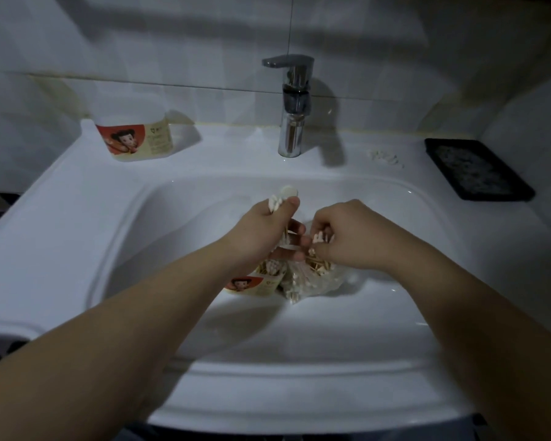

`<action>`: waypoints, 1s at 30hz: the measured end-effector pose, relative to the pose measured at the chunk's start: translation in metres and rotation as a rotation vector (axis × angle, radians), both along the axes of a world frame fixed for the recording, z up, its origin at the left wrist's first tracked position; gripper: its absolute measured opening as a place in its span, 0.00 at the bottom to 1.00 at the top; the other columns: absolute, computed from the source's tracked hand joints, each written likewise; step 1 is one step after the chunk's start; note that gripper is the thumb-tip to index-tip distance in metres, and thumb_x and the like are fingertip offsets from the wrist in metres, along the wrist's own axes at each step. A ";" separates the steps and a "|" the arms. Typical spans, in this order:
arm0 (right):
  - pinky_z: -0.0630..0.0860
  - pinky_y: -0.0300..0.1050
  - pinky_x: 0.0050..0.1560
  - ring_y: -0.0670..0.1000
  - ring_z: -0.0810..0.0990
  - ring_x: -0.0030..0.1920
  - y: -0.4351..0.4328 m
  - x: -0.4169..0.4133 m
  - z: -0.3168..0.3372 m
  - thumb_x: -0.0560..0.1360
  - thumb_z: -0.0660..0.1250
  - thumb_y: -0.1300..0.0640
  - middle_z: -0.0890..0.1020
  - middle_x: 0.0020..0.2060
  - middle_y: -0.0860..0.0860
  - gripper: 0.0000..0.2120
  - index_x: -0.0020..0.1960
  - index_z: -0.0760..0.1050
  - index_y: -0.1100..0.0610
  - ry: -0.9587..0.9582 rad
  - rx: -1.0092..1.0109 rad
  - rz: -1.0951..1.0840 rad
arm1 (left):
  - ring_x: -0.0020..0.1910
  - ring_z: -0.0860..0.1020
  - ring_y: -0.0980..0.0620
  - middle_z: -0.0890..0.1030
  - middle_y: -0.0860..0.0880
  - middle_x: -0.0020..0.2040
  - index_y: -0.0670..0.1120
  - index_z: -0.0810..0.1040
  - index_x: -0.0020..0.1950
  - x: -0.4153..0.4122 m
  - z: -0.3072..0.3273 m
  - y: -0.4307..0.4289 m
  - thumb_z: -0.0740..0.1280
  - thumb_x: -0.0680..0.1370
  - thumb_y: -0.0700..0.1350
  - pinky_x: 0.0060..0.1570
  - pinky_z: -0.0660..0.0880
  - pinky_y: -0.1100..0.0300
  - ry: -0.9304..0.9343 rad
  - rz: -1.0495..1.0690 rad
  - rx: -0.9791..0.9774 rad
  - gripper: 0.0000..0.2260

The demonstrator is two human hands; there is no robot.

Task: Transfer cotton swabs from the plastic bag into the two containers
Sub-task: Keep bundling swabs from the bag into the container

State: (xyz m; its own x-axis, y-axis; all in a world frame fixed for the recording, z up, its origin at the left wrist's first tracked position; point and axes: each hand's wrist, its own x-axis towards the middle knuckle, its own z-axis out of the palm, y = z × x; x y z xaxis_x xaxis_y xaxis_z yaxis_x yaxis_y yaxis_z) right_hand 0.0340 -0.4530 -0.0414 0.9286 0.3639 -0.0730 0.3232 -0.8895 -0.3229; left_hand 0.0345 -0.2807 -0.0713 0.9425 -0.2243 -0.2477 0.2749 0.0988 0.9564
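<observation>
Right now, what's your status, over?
Left hand holds swab bunch. Right hand pinches swabs at bag. First container in sink, second container on ledge. Nothing blocking.

Free: basin (299, 329) front; bag (312, 281), container (252, 286) crowd centre; faucet (295, 106) overhangs rear; second container (134, 135) left ledge, black tray (477, 168) right.

A white sink (77, 218) is carrying a labelled container (134, 135) on its back-left ledge, a chrome tap (291, 122), loose cotton swabs (385, 157) and a black tray (477, 168); a second labelled container (252, 285) and a plastic bag (315, 281) are lying side by side in its basin
</observation>
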 end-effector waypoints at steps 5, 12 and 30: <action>0.76 0.37 0.41 0.42 0.80 0.40 -0.009 -0.001 0.010 0.72 0.72 0.58 0.83 0.38 0.44 0.07 0.46 0.84 0.46 -0.061 0.205 -0.050 | 0.43 0.84 0.46 0.81 0.41 0.48 0.41 0.75 0.60 0.002 -0.004 0.001 0.64 0.84 0.53 0.42 0.84 0.48 -0.031 0.026 0.080 0.15; 0.81 0.47 0.47 0.47 0.82 0.38 -0.012 0.004 0.007 0.74 0.74 0.56 0.84 0.36 0.46 0.05 0.45 0.85 0.46 -0.118 0.424 -0.096 | 0.50 0.85 0.41 0.84 0.43 0.52 0.43 0.79 0.55 0.004 -0.007 0.001 0.66 0.83 0.53 0.47 0.84 0.41 -0.093 0.034 0.199 0.14; 0.73 0.45 0.29 0.49 0.78 0.27 -0.007 0.006 0.009 0.77 0.72 0.63 0.84 0.32 0.57 0.03 0.48 0.83 0.57 0.014 0.762 -0.233 | 0.47 0.86 0.45 0.85 0.40 0.50 0.41 0.78 0.57 0.001 -0.005 0.004 0.77 0.75 0.41 0.44 0.85 0.45 -0.287 -0.087 0.319 0.14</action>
